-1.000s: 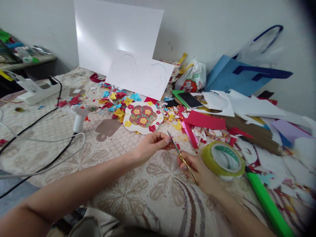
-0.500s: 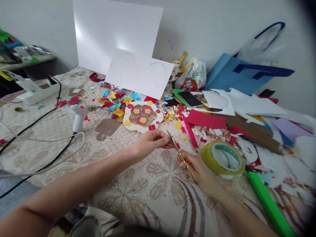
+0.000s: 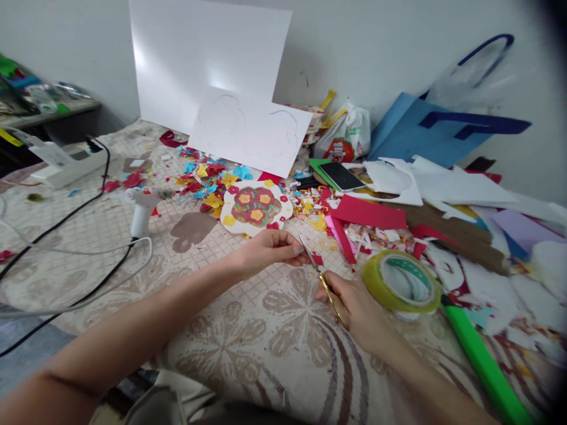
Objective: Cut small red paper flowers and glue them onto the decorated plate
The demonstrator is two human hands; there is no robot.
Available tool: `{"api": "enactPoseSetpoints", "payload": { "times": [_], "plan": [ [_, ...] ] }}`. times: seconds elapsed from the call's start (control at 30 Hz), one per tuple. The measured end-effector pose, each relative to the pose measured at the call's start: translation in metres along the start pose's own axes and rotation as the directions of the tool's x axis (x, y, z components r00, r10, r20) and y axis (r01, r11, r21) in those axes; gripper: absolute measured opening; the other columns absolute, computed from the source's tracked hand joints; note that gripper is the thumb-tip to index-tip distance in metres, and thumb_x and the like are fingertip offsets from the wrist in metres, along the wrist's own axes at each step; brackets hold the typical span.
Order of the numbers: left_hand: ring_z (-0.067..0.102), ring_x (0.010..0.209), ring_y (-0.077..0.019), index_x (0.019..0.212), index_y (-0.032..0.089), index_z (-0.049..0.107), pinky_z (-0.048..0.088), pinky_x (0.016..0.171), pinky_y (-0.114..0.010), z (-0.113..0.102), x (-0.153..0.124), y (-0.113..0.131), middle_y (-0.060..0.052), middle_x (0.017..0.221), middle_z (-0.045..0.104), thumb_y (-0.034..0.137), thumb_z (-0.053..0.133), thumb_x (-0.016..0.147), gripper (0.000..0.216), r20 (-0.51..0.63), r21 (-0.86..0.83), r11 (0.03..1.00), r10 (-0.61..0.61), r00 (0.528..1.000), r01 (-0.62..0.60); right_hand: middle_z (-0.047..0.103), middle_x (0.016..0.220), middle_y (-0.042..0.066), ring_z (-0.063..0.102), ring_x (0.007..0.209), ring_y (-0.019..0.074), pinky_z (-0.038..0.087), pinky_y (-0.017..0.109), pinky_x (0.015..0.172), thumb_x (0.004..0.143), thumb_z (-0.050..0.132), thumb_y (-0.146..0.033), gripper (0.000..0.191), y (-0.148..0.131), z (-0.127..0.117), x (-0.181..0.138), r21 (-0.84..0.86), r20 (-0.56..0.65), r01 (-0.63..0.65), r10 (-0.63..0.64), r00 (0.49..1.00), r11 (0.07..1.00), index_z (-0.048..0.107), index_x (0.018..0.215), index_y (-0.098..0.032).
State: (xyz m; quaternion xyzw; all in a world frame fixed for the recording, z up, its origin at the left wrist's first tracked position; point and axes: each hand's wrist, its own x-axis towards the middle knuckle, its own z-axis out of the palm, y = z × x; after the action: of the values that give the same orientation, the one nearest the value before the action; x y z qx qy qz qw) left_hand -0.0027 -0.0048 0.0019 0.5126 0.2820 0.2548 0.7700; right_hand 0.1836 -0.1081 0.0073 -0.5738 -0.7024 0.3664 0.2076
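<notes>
In my right hand I hold gold-handled scissors, with the blades pointing up and away from me. My left hand is closed in a pinch at the blade tips. Its fingers grip a small piece of red paper, mostly hidden by the fingertips. Just beyond that hand lies a white scalloped card decorated with red and yellow paper flowers. A roll of yellowish clear tape rests beside my right hand.
A white glue gun with its cable is at the left. Colourful paper scraps, a phone, red paper strips and a green-handled tool lie around. White boards lean at the back near a blue bag.
The scissors have turned slightly in my right hand, and their handle loops now look wider apart. My left hand has barely moved and keeps its pinch.
</notes>
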Motion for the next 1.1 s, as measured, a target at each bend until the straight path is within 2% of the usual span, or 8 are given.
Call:
{"api": "enactPoseSetpoints", "payload": {
  "times": [0.1,0.17,0.4,0.9,1.1],
  "plan": [
    [0.065,0.070,-0.0103,0.075,0.011,0.060,0.050,0.073,-0.024,-0.002,0.000,0.002,-0.005,0.078,0.070,0.029,0.070,0.073,0.021,0.023,-0.002,1.000,-0.005,1.000,0.005,0.041,0.055,-0.004,0.037,0.049,0.0119,0.030,0.024,0.048,0.089,0.035,-0.051,0.037,0.000,-0.001,0.000,0.195,0.072,-0.028,0.014,0.997,0.980,0.042,0.071,-0.020],
    [0.065,0.071,-0.0105,0.075,0.011,0.060,0.050,0.073,-0.024,-0.002,-0.001,0.003,-0.005,0.078,0.070,0.029,0.070,0.073,0.021,0.040,-0.019,1.000,-0.003,0.999,0.003,0.040,0.056,-0.004,0.035,0.050,0.0114,0.029,0.024,0.047,0.088,0.031,-0.058,0.043,0.001,-0.002,-0.001,0.289,0.121,-0.030,-0.006,0.993,0.957,0.044,0.074,-0.019],
    [0.065,0.071,-0.0108,0.076,0.010,0.059,0.051,0.072,-0.024,-0.006,0.000,0.002,-0.005,0.078,0.070,0.028,0.072,0.071,0.022,0.071,-0.051,0.999,-0.013,0.997,0.017,0.036,0.055,-0.005,0.032,0.050,0.0098,0.030,0.023,0.047,0.083,0.035,-0.068,0.051,0.010,-0.005,0.000,0.339,0.151,-0.014,-0.039,0.988,0.941,0.043,0.073,-0.019],
    [0.066,0.069,-0.0102,0.074,0.010,0.062,0.050,0.071,-0.023,-0.007,0.001,0.002,-0.005,0.077,0.071,0.023,0.070,0.073,0.016,0.061,-0.021,0.999,-0.024,0.998,0.025,0.038,0.059,-0.004,0.033,0.052,0.0101,0.027,0.023,0.047,0.080,0.032,-0.073,0.055,0.014,-0.013,0.004,0.215,0.179,0.020,-0.060,0.982,0.976,0.042,0.070,-0.019],
    [0.065,0.067,-0.0095,0.073,0.010,0.063,0.050,0.069,-0.022,-0.007,0.002,0.001,-0.005,0.075,0.071,0.023,0.071,0.072,0.015,0.053,-0.040,0.999,-0.033,0.998,0.035,0.039,0.058,-0.004,0.035,0.051,0.0103,0.028,0.023,0.046,0.080,0.032,-0.073,0.055,0.012,-0.014,0.004,0.146,0.168,-0.007,-0.018,0.986,0.989,0.040,0.069,-0.019]
  ]
}}
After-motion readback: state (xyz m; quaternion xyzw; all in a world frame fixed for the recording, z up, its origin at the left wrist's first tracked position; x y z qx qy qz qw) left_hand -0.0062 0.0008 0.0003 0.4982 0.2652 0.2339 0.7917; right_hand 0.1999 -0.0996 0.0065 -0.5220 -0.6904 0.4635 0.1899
